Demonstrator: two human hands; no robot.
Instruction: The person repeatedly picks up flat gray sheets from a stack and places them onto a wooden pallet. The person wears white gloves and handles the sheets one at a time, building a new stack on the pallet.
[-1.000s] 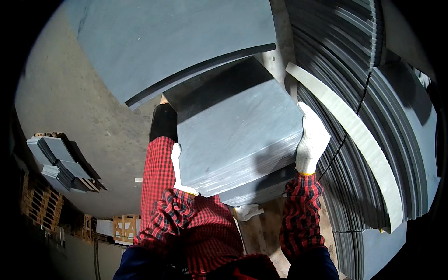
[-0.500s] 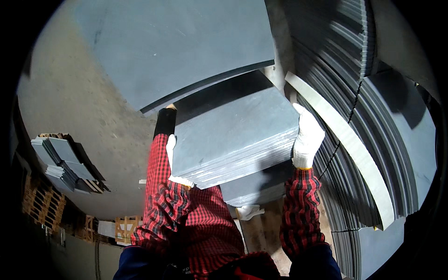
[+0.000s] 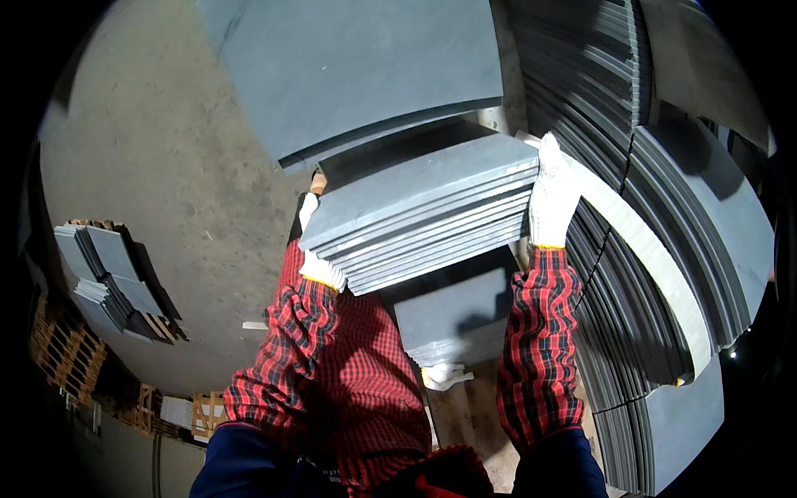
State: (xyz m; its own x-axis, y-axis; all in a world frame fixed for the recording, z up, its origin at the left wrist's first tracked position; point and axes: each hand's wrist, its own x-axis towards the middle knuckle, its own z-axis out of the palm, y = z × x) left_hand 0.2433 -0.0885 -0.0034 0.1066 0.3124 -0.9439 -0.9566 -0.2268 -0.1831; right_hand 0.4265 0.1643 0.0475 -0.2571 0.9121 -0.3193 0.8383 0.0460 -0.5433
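Observation:
A thick stack of grey stone slabs (image 3: 415, 187) is between my two white-gloved hands, its layered front edges facing me and slightly parted. My left hand (image 3: 322, 270) is closed on the stack's left end, with the thumb up along its side and the fingers at the lower front corner. At the right end my right hand (image 3: 554, 195) presses flat along the edges, fingers pointing away from me. Below the held slabs, a lower stack of similar slabs (image 3: 452, 311) shows, partly in shadow. The undersides of the held slabs are hidden.
A large grey slab surface (image 3: 374, 62) stands just beyond the stack. Long rows of upright slabs (image 3: 598, 274) line the right, with a pale curved-looking strip (image 3: 647, 241) along them. A loose white glove (image 3: 447, 377) lies below. Slab piles (image 3: 116, 274) and wooden pallets (image 3: 66, 349) are at left.
Both hands have shifted the held stack up and away, its front edge raised. Its slab edges now show gaps, and more of the lower stack's top is uncovered. My view has also shifted slightly.

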